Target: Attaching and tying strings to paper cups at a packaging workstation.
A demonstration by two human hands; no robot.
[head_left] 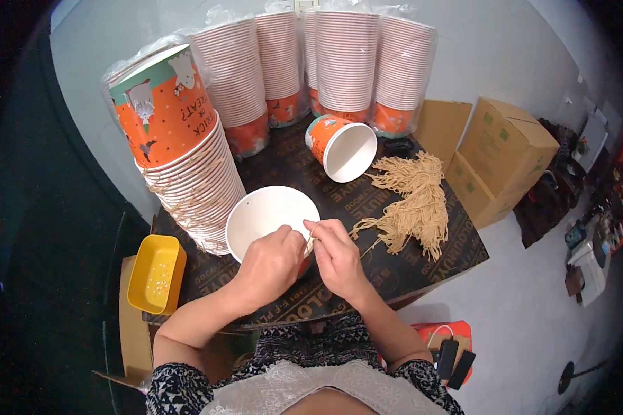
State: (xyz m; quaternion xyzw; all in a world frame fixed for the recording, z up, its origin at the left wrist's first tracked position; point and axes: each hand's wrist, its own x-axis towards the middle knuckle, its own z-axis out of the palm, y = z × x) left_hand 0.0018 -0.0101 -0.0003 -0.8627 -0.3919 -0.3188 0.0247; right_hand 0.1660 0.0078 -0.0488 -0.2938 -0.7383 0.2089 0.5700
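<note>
A large paper bucket with a white inside stands open at the table's near edge. Over its near right rim, my left hand is closed, with the fingertips hidden against the bucket wall. Right beside it my right hand pinches a thin tan string at the rim. To the right lies a loose bundle of tan strings. Left of the bucket rises a tall nested stack of buckets with strings hanging along the rims; the orange top bucket is upside down.
Several plastic-wrapped bucket stacks line the table's back. One orange bucket lies on its side before them. A yellow tray with small white bits sits at the left edge. Cardboard boxes stand right, beyond the dark table.
</note>
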